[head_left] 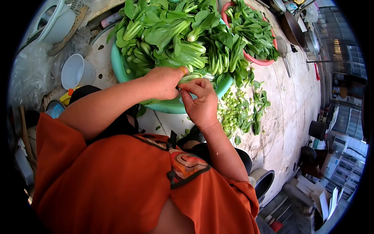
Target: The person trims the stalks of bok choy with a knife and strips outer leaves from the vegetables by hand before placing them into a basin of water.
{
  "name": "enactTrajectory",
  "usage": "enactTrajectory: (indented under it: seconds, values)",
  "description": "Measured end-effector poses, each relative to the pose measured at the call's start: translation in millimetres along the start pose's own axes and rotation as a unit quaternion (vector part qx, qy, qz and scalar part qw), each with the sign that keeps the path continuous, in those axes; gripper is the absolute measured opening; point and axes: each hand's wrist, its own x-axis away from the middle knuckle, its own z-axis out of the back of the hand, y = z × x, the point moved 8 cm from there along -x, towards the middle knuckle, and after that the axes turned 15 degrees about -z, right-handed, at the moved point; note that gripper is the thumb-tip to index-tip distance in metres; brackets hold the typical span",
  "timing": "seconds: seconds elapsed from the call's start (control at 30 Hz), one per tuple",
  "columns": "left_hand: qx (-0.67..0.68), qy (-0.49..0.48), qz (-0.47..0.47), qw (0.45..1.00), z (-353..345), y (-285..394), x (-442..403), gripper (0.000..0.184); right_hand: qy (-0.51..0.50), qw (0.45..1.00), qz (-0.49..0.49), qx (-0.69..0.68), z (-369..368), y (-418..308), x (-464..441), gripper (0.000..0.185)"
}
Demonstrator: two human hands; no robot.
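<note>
Leafy green vegetables (167, 33) with pale stems are heaped high in a large green basin (171, 107). At the basin's near rim, my left hand (165, 82) is closed round the stem end of a green vegetable (193, 76), its fingers partly hidden. Close beside it on the right, my right hand (200, 99) has thumb and forefinger pinched together near the stem end; what lies between the fingertips is too small to make out. The two hands nearly touch.
Behind on the right, a red basin (265, 62) holds more greens. Cut stem pieces and leaves (235, 113) lie on the tiled floor (280, 105) right of the green basin. A white tub (78, 72) stands at the left, a dark-mouthed pot (265, 182) at the lower right.
</note>
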Motion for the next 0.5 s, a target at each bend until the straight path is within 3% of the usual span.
enactTrajectory:
  seconds: [0.1,0.17,0.23,0.33,0.5]
  values:
    - [0.003,0.058,0.006,0.998,6.5,-4.6,0.6,0.048,-0.009,0.999,0.032,-0.017,1.5,-3.7,-0.5,0.014]
    - [-0.016,0.097,-0.011,0.995,12.3,-2.0,1.5,0.049,0.035,0.992,-0.077,-0.095,17.4,17.3,-8.8,0.011]
    - [-0.039,0.106,-0.037,0.993,14.7,3.1,1.9,0.049,0.083,0.980,-0.105,-0.147,29.8,35.3,-15.0,0.014]
    - [-0.098,0.046,-0.038,0.993,15.5,12.6,2.0,0.048,0.104,0.985,-0.115,-0.070,40.2,35.5,-20.4,0.020]
    - [-0.173,0.076,-0.116,0.975,8.1,19.6,6.5,0.044,0.027,0.990,-0.136,-0.029,25.1,47.3,-23.6,0.017]
